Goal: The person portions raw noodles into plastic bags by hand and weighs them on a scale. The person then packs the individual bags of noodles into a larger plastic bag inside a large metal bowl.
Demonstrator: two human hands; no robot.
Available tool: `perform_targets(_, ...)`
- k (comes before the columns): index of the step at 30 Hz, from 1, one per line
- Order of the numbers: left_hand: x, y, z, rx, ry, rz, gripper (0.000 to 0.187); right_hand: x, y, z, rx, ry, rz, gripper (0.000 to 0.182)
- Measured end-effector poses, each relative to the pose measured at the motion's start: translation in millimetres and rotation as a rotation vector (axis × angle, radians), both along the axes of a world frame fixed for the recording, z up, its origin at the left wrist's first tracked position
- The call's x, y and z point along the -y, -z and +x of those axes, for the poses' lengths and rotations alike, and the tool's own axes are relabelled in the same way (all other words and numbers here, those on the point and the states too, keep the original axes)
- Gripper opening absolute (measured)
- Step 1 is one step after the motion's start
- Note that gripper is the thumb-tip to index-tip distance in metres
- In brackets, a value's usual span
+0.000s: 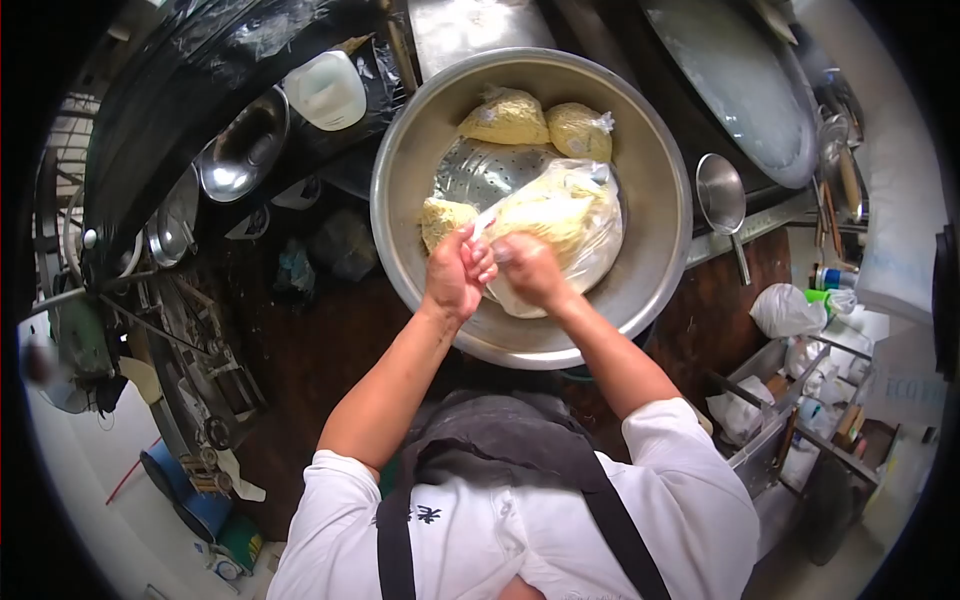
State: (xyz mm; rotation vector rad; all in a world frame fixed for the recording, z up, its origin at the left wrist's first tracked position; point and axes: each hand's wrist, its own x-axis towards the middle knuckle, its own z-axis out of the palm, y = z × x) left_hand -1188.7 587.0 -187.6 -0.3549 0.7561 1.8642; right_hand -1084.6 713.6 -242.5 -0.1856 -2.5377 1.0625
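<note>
A large clear plastic bag [575, 215] with pale yellow, noodle-like food lies in a wide metal basin [655, 200]. My left hand [460, 272] is closed on the gathered end of this bag, at its near left side. Right beside it, my right hand [530, 268] is closed too, its fist against the bag's mouth. What exactly lies inside the right fist is hidden. Two smaller filled bags, one knotted bag [582, 132] and one beside it [507, 117], sit at the basin's far side. Another small portion [446, 220] rests behind my left hand. A perforated metal sheet [485, 170] shows between them.
A metal ladle or strainer [722, 190] lies right of the basin. Beyond it is a large round pan [745, 80] of cloudy liquid. At left stand a white plastic container [327, 92] and a metal bowl [245, 150]. A rack [800, 400] with bags stands at lower right.
</note>
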Motion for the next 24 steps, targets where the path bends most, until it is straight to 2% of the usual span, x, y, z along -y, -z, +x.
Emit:
perform_targets(1,3.6,2.4,2.4,-0.028,0.035,0.021,0.036,11.1,15.7,0.3,-0.033,-0.095,0.005,0.026)
perform_targets(3,15.9,10.6,2.7,-0.088,0.097,0.056,0.037,3.3,-18.3,1.3,0.229,-0.185,-0.22,0.032)
perform_targets(5,22.3,1.6,7.7,-0.089,0.115,0.006,0.037,-15.2,-40.1,11.1,0.242,0.072,-0.592,0.035)
perform_targets(7,28.0,5.7,11.5,-0.148,0.147,-0.024,0.035,-64.5,-9.3,13.8,-0.033,0.354,0.027,0.04)
perform_targets(9,30.4,8.7,13.5,-0.169,0.163,-0.05,0.033,-106.8,31.3,20.4,0.133,0.51,0.451,0.038)
perform_targets(12,32.2,9.0,16.0,-0.181,0.153,-0.058,0.031,-130.0,55.4,40.4,0.475,0.406,0.535,0.035)
perform_targets(13,35.3,12.7,15.9,-0.171,0.143,-0.052,0.03,-135.1,58.5,45.4,0.583,0.401,0.468,0.034)
perform_targets(15,36.1,17.4,16.3,-0.167,0.121,-0.065,0.027,-128.9,16.7,54.0,0.797,0.397,0.325,0.033)
perform_targets(16,33.9,18.6,16.9,-0.173,0.106,-0.079,0.025,-128.9,27.5,70.3,0.775,0.437,0.357,0.034)
perform_targets(18,20.5,11.0,16.5,-0.203,0.107,-0.026,0.02,-149.4,33.8,95.3,0.58,0.483,0.025,0.03)
perform_targets(19,1.7,5.4,18.8,-0.334,0.163,-0.087,0.021,-162.9,35.6,106.7,0.475,0.494,-0.138,0.028)
perform_targets(20,-27.3,-13.8,30.6,-0.461,0.219,-0.154,0.022,-181.2,37.5,118.1,0.241,0.536,-0.558,0.019)
perform_targets(21,-51.4,-32.7,43.2,-0.585,0.276,-0.223,0.023,-171.9,-9.5,117.6,0.089,0.622,-0.803,0.014)
perform_targets(23,-84.6,-66.0,64.1,-0.688,0.414,-0.074,0.028,-186.1,-25.0,139.6,-0.18,0.48,-0.79,0.012)
perform_targets(24,-83.6,-76.8,67.6,-0.731,0.486,-0.077,0.033,-179.5,-38.2,143.8,-0.135,0.506,-0.741,0.012)
